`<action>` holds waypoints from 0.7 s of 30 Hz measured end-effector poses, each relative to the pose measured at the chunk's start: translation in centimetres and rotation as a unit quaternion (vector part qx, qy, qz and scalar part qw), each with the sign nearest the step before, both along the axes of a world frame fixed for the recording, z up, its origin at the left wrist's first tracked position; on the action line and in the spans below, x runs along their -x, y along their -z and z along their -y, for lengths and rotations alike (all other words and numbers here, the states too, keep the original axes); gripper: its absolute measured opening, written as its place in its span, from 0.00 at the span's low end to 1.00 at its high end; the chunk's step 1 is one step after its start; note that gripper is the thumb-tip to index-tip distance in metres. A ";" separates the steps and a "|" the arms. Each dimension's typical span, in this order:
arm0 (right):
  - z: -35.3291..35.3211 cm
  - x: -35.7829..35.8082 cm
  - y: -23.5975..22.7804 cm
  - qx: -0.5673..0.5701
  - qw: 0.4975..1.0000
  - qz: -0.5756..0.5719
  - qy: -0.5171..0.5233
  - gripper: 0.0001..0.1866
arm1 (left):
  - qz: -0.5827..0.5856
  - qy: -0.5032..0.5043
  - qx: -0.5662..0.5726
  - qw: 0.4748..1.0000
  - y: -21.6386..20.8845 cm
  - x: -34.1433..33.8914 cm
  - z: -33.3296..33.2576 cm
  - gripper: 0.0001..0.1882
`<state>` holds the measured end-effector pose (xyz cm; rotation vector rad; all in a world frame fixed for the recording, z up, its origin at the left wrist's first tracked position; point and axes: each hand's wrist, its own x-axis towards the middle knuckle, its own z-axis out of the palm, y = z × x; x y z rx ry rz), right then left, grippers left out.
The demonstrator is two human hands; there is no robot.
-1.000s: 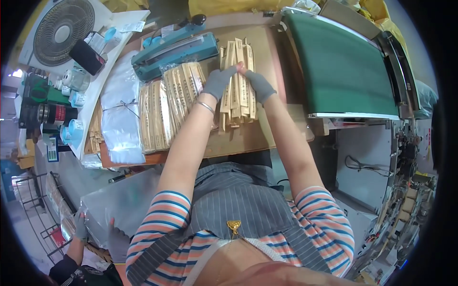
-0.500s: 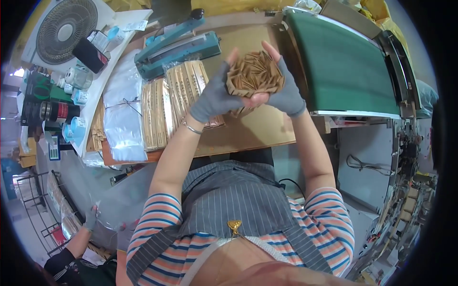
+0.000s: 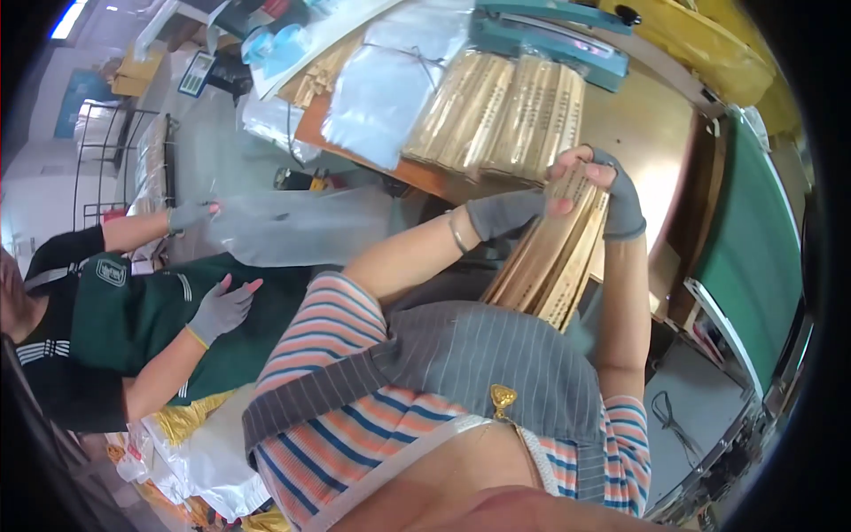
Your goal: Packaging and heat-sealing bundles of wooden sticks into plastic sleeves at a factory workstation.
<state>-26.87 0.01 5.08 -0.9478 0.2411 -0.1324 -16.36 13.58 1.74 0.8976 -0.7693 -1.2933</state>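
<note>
A bundle of chopsticks in long, narrow brown paper sleeves (image 3: 551, 251) hangs slanting down in front of my apron, the top ends in my hands. My right hand (image 3: 619, 197), in a grey fingerless glove, is closed round the upper end. My left hand (image 3: 512, 213), gloved the same way, presses its fingers to the bundle's left side near the top. On the table just beyond lie clear bags packed with similar sleeved chopsticks (image 3: 536, 111). The bundle's lower ends reach close to my apron.
A blue-green bag sealer (image 3: 550, 40) stands at the table's back. Clear plastic bags (image 3: 386, 93) lie left of the packed bags. A green conveyor belt (image 3: 753, 257) runs at right. At left, a co-worker's gloved hands (image 3: 217, 310) are near a large clear plastic bag (image 3: 292, 226).
My view has swung left, bringing the co-worker into fuller sight. The bundle, held end-on in both palms before, is now lowered and slanted lengthwise, gripped at its top.
</note>
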 end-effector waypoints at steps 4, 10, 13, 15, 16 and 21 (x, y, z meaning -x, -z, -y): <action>-0.9 -1.4 2.7 -0.046 0.996 0.074 0.009 0.13 | 0.300 -0.041 -0.225 0.926 -1.1 -10.4 -6.5 0.20; -2.6 -3.3 0.8 -0.024 0.999 0.034 0.017 0.14 | 0.740 -0.291 -0.151 0.586 8.2 -26.1 -17.1 0.15; -3.6 -4.0 0.1 0.042 0.999 0.017 -0.001 0.21 | 0.620 -0.292 -0.190 0.703 6.6 -26.6 -15.2 0.15; -3.3 -4.7 0.1 0.085 0.996 0.009 -0.028 0.27 | 0.393 -0.405 -0.109 0.818 2.5 -25.7 -11.4 0.15; -3.8 -4.7 0.0 0.036 0.999 -0.013 -0.013 0.28 | 0.255 -0.475 -0.041 0.841 0.2 -23.5 -10.0 0.16; -6.4 -7.1 -1.5 0.146 0.988 0.033 0.049 0.21 | 0.446 -0.369 0.120 0.807 -3.7 -8.6 -4.0 0.13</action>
